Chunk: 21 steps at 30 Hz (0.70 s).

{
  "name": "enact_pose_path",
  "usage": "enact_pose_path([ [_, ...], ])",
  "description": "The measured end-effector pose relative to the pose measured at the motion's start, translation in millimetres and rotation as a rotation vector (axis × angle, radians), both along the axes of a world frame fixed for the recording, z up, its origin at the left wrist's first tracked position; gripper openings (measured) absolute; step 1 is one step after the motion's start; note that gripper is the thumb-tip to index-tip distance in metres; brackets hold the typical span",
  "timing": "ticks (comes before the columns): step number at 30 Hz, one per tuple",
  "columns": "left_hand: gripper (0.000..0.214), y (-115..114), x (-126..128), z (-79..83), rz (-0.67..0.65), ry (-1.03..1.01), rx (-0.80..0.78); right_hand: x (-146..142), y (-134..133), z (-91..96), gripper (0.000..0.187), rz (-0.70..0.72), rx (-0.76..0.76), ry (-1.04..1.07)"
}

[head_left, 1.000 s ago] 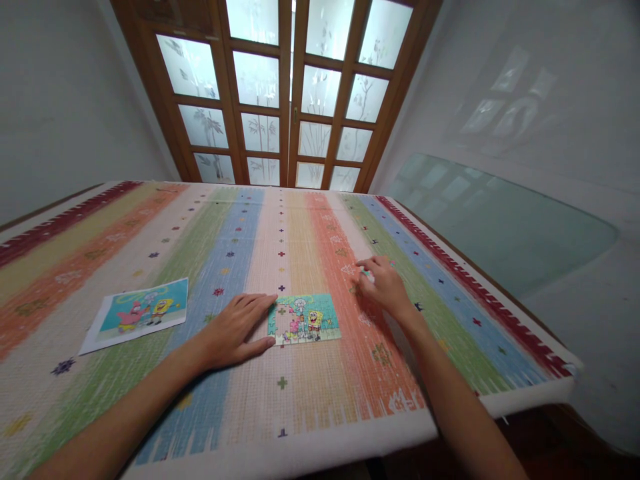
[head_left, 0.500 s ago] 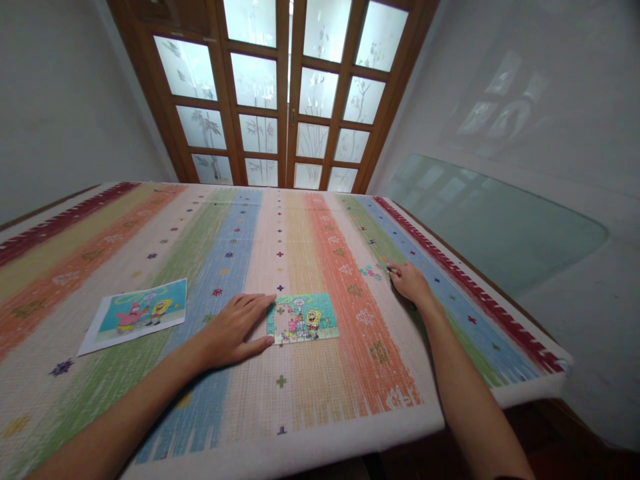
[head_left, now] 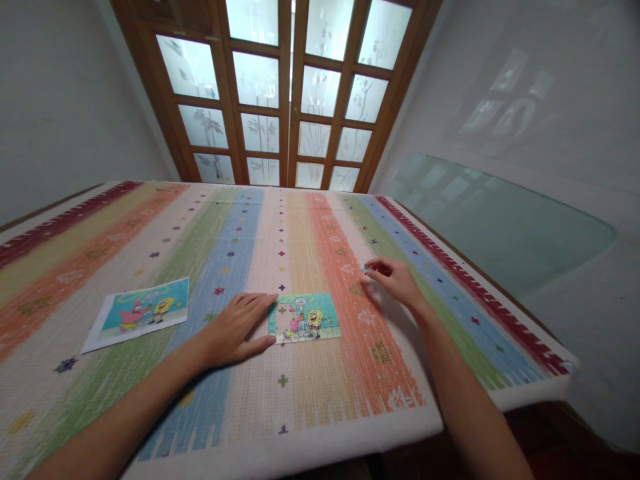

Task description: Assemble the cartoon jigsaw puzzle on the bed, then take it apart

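A partly assembled jigsaw puzzle (head_left: 323, 323) with cartoon figures lies on the striped cloth, a gap in its left part showing the cloth beneath. My left hand (head_left: 235, 330) rests flat beside it, fingers stretched out, with fingertips and thumb at its left edge. To the right of the puzzle, my right hand (head_left: 397, 283) is over the cloth, thumb and forefinger pinched at a small teal puzzle piece (head_left: 365, 269). The loose pieces near that spot are mostly hidden by this hand.
A printed reference picture (head_left: 145, 310) of the same cartoon figures lies left of my left hand. The striped tablecloth (head_left: 310, 387) covers the table, whose front edge is near me. A glass panel (head_left: 500, 220) leans on the right wall; wooden glazed doors (head_left: 287, 120) stand beyond.
My right hand has moved left from the far side of the loose pieces, now covering most of them, with a teal piece at its fingertips. My left hand stays at the puzzle's edge.
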<state>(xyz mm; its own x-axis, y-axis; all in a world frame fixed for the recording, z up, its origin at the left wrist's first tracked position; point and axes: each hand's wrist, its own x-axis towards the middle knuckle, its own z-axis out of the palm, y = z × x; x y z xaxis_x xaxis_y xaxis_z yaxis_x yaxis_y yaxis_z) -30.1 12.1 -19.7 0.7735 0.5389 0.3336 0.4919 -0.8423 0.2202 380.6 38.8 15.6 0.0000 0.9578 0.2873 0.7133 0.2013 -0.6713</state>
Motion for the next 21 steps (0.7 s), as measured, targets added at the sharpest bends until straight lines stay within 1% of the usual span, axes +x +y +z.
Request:
enact_pose_path([
  [1, 0.064, -0.1, -0.1, 0.0, -0.001, 0.000, 0.002, -12.0, -2.7, 1.4, 0.024, 0.035, 0.000, 0.017],
  [3, 0.064, -0.3, -0.1, 0.5, -0.002, 0.004, 0.002, -36.0, -8.8, 1.5, 0.024, 0.161, -0.009, 0.099],
  [6, 0.064, -0.7, 0.3, 1.7, -0.003, 0.009, -0.008, -67.5, -18.2, -5.2, 0.019, 0.340, -0.052, 0.126],
  [10, 0.064, -0.7, 0.8, 2.6, -0.005, 0.014, -0.023, -93.9, -28.1, -16.3, 0.011, 0.446, -0.102, 0.070],
  [13, 0.064, -0.4, 0.8, 1.8, -0.006, 0.013, -0.024, -101.3, -31.7, -18.0, 0.009, 0.497, -0.085, -0.014],
  [17, 0.064, -0.3, 0.4, 0.4, -0.005, 0.010, -0.014, -99.6, -32.2, -15.2, 0.019, 0.527, -0.044, -0.132],
  [19, 0.064, -0.4, 0.3, 0.1, -0.003, 0.009, -0.014, -97.0, -31.9, -14.8, 0.023, 0.522, -0.046, -0.152],
  [21, 0.064, -0.5, 0.1, 0.1, -0.002, 0.006, -0.015, -95.0, -32.0, -15.2, 0.022, 0.536, -0.058, -0.157],
])
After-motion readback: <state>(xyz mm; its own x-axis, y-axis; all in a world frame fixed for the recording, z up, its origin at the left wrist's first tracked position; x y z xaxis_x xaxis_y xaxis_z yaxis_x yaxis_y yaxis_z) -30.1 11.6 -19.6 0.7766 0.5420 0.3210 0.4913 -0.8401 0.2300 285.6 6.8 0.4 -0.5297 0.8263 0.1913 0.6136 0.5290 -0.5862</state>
